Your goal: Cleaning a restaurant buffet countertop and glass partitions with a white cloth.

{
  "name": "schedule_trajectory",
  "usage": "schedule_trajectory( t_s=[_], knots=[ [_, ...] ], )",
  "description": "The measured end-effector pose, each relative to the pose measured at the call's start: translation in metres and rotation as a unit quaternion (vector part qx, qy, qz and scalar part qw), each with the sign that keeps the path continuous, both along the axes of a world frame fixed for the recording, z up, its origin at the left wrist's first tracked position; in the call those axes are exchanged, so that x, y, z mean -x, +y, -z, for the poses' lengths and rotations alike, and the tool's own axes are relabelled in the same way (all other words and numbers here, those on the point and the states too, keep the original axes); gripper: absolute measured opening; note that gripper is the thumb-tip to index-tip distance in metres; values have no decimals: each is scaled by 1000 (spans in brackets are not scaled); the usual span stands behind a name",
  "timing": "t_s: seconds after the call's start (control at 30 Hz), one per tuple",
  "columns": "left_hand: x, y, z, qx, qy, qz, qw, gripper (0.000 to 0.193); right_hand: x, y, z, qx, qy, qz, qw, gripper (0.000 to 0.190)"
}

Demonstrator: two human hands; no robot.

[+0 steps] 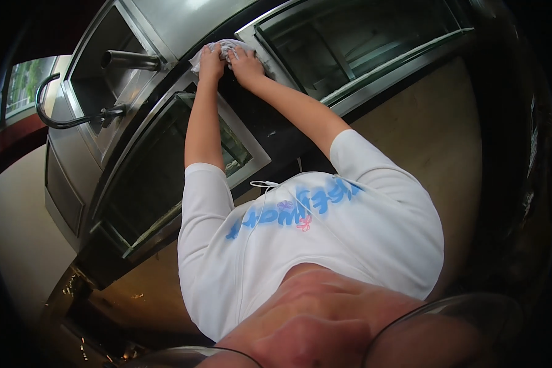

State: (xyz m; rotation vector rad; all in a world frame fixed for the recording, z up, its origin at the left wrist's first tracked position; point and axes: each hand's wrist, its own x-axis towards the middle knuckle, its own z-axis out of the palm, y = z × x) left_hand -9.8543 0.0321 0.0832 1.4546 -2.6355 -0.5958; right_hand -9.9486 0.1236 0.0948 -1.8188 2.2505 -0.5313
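A bunched white cloth [230, 47] lies against the dark panel between two framed glass sections. My left hand [211, 60] presses on its left part, fingers spread over the folds. Beside it, my right hand [247, 66] bears on the right part of the same cloth, fingertips on the fabric. Both arms reach out straight from my white T-shirt. The underside of the cloth and the surface right beneath it are hidden. Below my hands runs the black panel [257, 110], with small light marks on it.
A glass panel [363, 46] in a metal frame extends to the right; another glass panel [152, 152] slants down on the left. A steel pipe [131, 60] and a curved metal tube [64, 124] jut out at left. A white cord [267, 184] hangs by my chest.
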Motion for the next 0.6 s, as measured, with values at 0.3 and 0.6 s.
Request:
schedule_trajectory(
  t_s=[0.3, 0.6],
  knots=[
    [-9, 77, -34, -9, -55, 137, 989, 40, -5, 110, -6, 39, 6, -11, 999, 37],
    [4, 271, -63, 75, -29, 92, 992, 45, 75, 278, -52, -88, -121, -151, 977, 47]
  ],
)
